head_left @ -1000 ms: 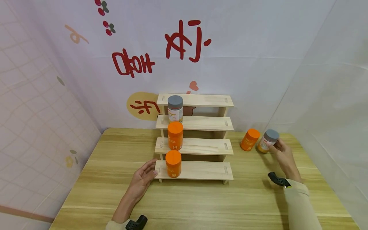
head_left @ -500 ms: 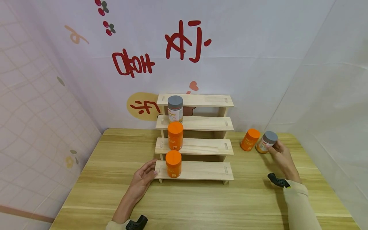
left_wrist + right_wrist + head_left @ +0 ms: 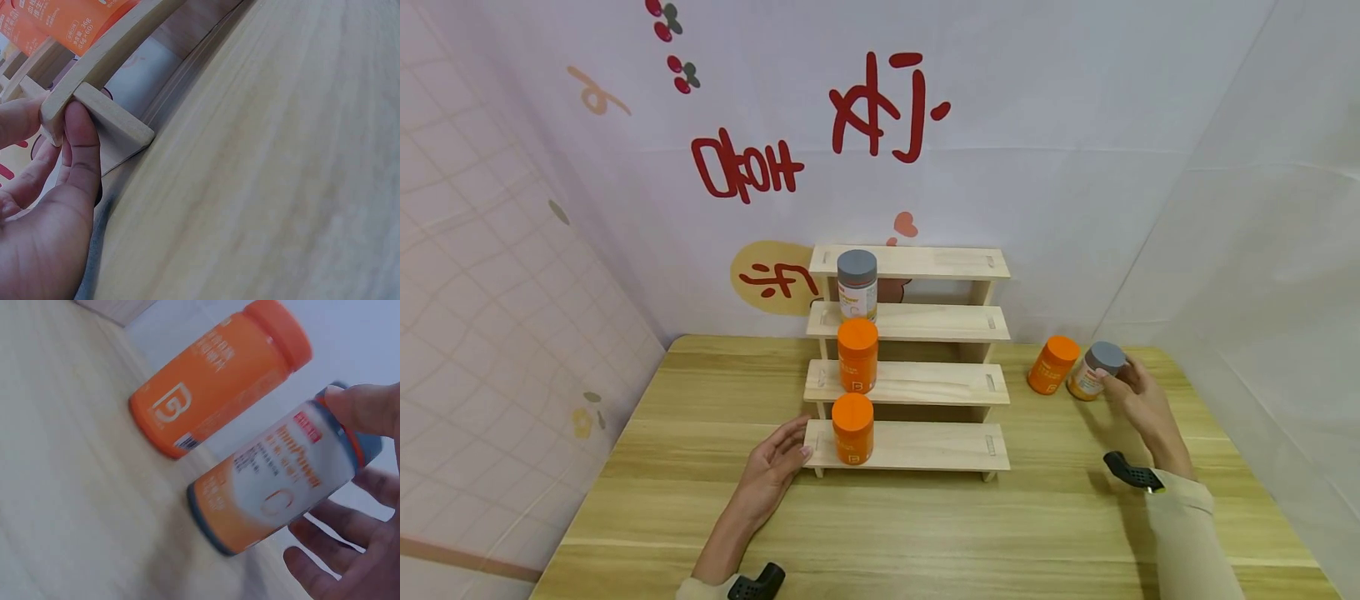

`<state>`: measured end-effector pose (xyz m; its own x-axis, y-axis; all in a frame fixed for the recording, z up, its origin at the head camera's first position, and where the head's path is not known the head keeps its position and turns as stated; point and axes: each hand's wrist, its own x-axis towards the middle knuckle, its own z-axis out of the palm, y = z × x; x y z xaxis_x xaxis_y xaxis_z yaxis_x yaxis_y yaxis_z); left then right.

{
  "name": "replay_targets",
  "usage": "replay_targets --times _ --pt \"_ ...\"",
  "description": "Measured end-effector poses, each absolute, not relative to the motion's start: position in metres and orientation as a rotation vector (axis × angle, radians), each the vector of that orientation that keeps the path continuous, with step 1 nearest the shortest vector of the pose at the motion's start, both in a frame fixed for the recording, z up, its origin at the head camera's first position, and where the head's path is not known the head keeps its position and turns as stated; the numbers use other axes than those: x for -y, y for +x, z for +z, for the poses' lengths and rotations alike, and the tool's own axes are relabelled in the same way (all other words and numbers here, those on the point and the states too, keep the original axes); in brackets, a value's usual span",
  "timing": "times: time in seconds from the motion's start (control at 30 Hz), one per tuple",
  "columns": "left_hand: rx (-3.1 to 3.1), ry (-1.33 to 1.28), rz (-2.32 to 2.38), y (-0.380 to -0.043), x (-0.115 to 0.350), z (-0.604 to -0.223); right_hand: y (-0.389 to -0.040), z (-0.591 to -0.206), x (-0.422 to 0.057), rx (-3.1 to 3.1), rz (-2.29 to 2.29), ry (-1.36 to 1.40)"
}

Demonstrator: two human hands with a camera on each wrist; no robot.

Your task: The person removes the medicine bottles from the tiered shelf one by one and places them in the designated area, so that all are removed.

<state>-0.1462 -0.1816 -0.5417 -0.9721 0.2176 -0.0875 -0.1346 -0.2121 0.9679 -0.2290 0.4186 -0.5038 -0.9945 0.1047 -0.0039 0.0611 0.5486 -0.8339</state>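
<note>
Grey-lidded jar, one, white-and-orange label: upright near the back right corner of the tabletop. Right hand: partly curled, with hold of that jar, thumb across the collar at the lid, fingers bent round behind. Orange jar, one, same-coloured lid, white printing: upright just beside, on the left.

Four-tier wooden rack, one, pale, stepped: midway along the back edge of the tabletop. Left hand: pinched round the left end of the lowest board, between thumb and fingers.

On the rack, all upright towards the left ends of the boards: second grey-lidded jar, on the second board from the top; second orange jar, on the third; third orange jar, on the lowest.

Also: beige sleeves, two; black wrist devices, two; white backdrop behind the tabletop, red lettering.
</note>
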Motion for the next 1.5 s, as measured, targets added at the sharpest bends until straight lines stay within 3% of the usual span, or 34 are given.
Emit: replay_targets --times 1.0,1.5 --pt "-1.808 0.12 2.277 -0.147 0.183 -0.543 -0.21 -0.421 -0.372 2.615 1.247 0.01" --pt "-1.8 0.141 2.281 -0.146 0.184 -0.543 -0.21 -0.4 -0.334 2.567 1.244 0.204"
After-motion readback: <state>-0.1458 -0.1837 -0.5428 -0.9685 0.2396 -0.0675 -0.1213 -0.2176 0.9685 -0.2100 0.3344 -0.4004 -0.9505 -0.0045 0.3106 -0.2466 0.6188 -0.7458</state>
